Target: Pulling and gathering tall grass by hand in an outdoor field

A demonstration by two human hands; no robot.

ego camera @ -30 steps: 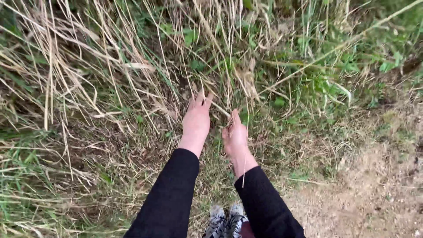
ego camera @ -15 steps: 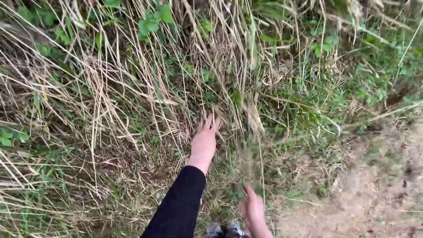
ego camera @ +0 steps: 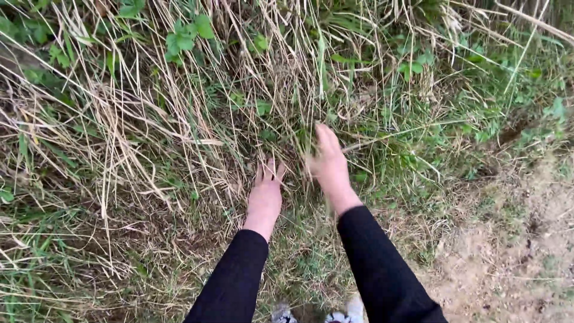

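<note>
Reaching forward side by side, both hands are sunk into the base of a clump of dry grass stalks. The left hand lies low and flat, palm down, its fingers spread a little and pushed in among the straw-coloured stems; whether it closes on any of them I cannot tell, since the fingertips vanish into the tangle. The right hand sits just beside it and a touch further forward and higher, blurred, fingers loosely extended toward a dark green tuft that rises directly ahead; it looks open rather than clenched, though the blur leaves that uncertain. The stalks stand ahead of and above both hands, their long axis running roughly away from the person and fanning out to the left, so the thick mass lies nearer the left hand, while the green tuft is nearer the right. Black sleeves cover both forearms. Broad-leaved weeds grow further up among the grass. To the right, well apart from the hands, is a bare dirt patch, and shoe tips show at the bottom edge.
</note>
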